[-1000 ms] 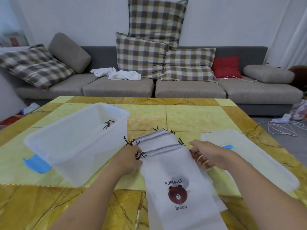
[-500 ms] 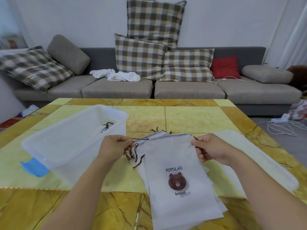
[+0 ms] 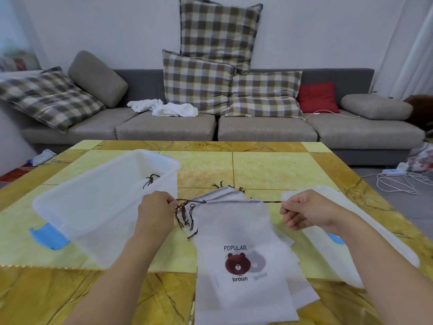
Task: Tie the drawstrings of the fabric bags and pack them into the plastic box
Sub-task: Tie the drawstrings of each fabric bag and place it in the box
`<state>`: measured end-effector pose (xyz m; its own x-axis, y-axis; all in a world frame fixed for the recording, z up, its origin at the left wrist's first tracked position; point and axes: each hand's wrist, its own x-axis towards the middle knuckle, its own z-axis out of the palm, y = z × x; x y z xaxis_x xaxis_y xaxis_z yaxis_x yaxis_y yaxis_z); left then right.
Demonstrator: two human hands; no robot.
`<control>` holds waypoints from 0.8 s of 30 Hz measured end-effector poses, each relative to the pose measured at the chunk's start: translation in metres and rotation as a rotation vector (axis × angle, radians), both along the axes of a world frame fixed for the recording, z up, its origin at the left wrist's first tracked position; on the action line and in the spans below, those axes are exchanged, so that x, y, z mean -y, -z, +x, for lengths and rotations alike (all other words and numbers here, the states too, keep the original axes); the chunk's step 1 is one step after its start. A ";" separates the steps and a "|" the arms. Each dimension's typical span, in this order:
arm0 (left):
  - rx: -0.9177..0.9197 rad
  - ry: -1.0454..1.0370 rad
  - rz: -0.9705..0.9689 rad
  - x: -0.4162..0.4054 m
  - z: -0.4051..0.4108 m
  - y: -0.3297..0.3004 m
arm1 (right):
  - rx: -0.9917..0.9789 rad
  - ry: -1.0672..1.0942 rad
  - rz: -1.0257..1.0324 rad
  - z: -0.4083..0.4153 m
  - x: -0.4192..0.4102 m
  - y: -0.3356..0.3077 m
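A: Both pinch cord ends?

B: Yes. The left hand point(image 3: 155, 213) and right hand point(image 3: 304, 213) each pinch one end of the drawstring point(image 3: 269, 202), fingers curled. Pull evenly outward so the mouth gathers.

A: And the top bag point(image 3: 236, 254)?

B: At the table's point(image 3: 269, 170) near middle, right of the plastic box point(image 3: 98, 202); long axis near-to-far, mouth pointing far.

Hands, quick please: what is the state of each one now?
Left hand: pinches the top bag's left drawstring.
Right hand: pinches its right drawstring.
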<state>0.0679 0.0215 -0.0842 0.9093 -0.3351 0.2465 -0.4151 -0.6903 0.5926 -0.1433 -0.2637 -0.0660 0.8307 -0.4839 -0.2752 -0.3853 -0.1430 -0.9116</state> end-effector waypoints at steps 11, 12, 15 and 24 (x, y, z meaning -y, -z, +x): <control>-1.232 0.225 -1.579 0.013 -0.017 -0.038 | 0.730 0.421 0.976 0.022 0.005 -0.009; -1.245 0.218 -1.636 0.016 -0.019 -0.038 | 0.800 0.473 1.057 0.024 0.004 -0.009; -1.238 0.147 -1.853 0.021 -0.020 -0.045 | 0.928 0.693 1.187 0.020 0.016 -0.010; -1.063 0.052 -1.962 0.014 0.001 -0.049 | 0.923 0.857 0.989 -0.003 0.045 -0.011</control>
<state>0.0687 0.0074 -0.0353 0.8968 -0.3813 -0.2243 0.4332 0.8597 0.2705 -0.1467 -0.3085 -0.0553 0.4727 -0.8171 -0.3299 0.6716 0.5764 -0.4655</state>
